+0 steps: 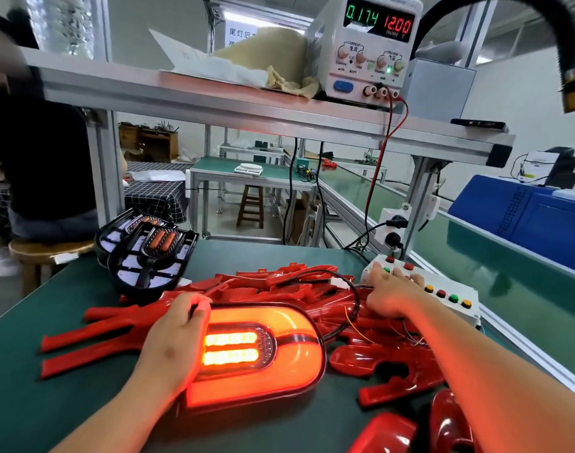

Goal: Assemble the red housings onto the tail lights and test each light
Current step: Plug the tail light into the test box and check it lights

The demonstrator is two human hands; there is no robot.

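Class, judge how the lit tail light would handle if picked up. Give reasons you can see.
Probably stiff: the tail light looks like moulded plastic. Its glossy surface may be slippery. Its black cable loops off rightward, so lifting would likely tug it.

The power supply (pixel 364 50) display reads 0.174 and 12.00 V.

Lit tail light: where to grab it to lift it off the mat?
Probably the left end of the lit tail light, approached from the near side, as the left hand grips it. It lies flat, lens up; its cable leaves the right end and red housings crowd the right and far sides, while the near edge borders bare mat.
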